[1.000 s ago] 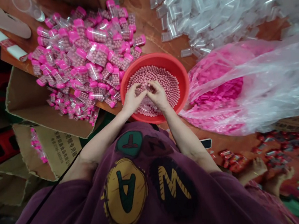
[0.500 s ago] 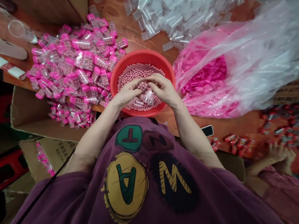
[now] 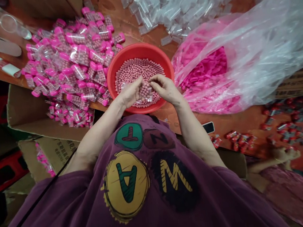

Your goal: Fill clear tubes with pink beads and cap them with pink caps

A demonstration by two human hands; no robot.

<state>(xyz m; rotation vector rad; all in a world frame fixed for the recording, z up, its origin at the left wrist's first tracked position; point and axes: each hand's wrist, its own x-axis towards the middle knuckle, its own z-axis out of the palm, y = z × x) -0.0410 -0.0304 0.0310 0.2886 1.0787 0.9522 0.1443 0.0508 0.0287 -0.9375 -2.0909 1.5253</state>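
A red plastic bowl (image 3: 122,58) full of small pink balls (image 3: 137,69) sits at the table's near edge. Both my hands are over its near side. My left hand (image 3: 130,93) is curled and holds a clear container filled with pink balls (image 3: 145,90). My right hand (image 3: 166,88) pinches the other side of the same container, fingers bent. A few clear empty containers lie among the balls under my hands.
A heap of filled pink-capped containers (image 3: 73,64) lies left of the bowl. Empty clear containers (image 3: 176,3) pile up behind. A plastic bag of pink caps (image 3: 212,72) lies right. Open cardboard boxes (image 3: 26,110) stand below left. Another person's hands (image 3: 286,156) work among red packets.
My hands rose out of the pink balls with a clear container between them, now filled. The view has shifted, so the bowl appears higher and further left.
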